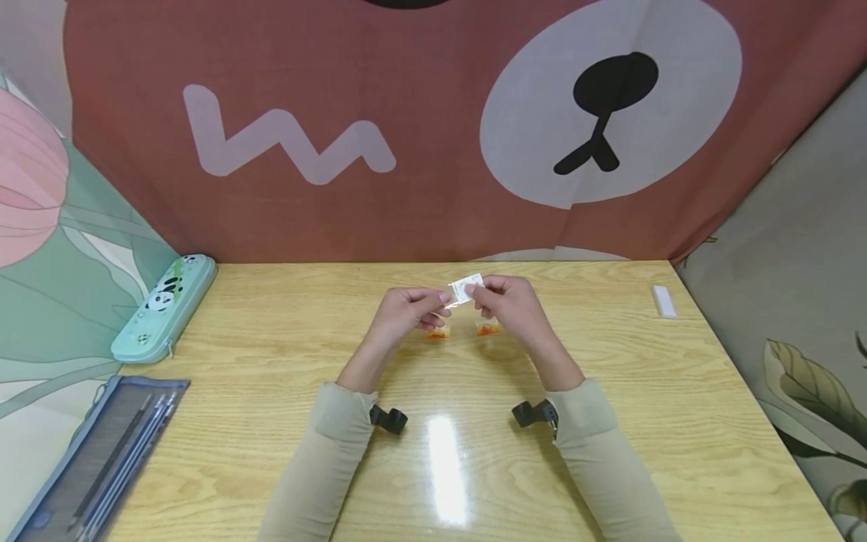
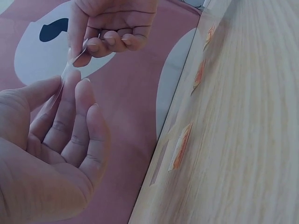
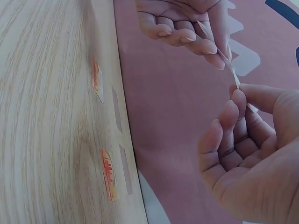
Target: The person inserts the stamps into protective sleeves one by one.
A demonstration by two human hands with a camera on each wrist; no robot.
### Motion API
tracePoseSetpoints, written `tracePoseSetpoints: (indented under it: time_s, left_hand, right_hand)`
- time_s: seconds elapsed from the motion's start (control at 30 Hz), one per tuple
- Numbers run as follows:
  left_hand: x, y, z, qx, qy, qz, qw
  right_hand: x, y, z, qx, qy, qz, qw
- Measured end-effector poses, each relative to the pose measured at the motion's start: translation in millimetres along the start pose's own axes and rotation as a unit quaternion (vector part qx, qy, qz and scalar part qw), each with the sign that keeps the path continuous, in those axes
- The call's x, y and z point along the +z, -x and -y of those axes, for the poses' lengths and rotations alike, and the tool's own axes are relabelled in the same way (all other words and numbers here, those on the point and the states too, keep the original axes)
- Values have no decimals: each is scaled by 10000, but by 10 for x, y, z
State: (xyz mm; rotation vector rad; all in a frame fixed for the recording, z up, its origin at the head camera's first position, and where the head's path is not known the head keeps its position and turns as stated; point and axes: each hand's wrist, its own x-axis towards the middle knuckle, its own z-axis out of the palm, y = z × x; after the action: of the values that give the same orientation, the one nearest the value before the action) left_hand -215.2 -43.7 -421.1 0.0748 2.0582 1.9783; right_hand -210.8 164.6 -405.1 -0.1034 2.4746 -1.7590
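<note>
A small, flat white packet (image 1: 463, 288) with fine print and a clear edge is stretched between both hands above the far part of the table. My left hand (image 1: 406, 309) pinches its left end between thumb and forefinger. At the other end, my right hand (image 1: 512, 305) grips it the same way. From the wrists the packet shows edge-on as a thin strip (image 3: 235, 77). Below the hands lie small orange-and-yellow packets: one orange packet (image 1: 439, 332) under the left hand, another orange packet (image 1: 488, 327) under the right.
At the left edge of the wooden table (image 1: 271, 421) lie a mint panda pencil case (image 1: 165, 309) and a dark mesh zip pouch (image 1: 101, 459) with pencils inside. A small white block (image 1: 664, 301) is at the far right. Behind the table hangs a reddish-brown cloth (image 1: 433, 218).
</note>
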Motion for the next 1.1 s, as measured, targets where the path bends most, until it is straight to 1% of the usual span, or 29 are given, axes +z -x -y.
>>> tracePoseSetpoints:
  time_s: [0.13, 0.4, 0.6, 0.83, 0.97, 1.1]
  left_hand:
    - [-3, 4, 7, 41, -62, 17, 10000]
    - [-10, -10, 12, 118, -62, -70, 9999]
    - [-11, -4, -5, 90, -11, -133, 9999]
    - [-7, -8, -8, 28, 156, -223, 9996]
    - [-16, -3, -16, 65, 86, -197, 9997]
    - [-37, 7, -29, 89, 203, -141, 9997]
  right_hand:
    - [4, -3, -7, 11, -28, -35, 10000]
    - [4, 17, 4, -7, -109, -194, 9998]
    - [11, 12, 14, 29, -189, -143, 9997]
    - [-6, 2, 14, 116, -151, -160, 9997]
    - [-18, 4, 9, 143, -191, -75, 9997]
    - [-31, -13, -8, 122, -135, 10, 9998]
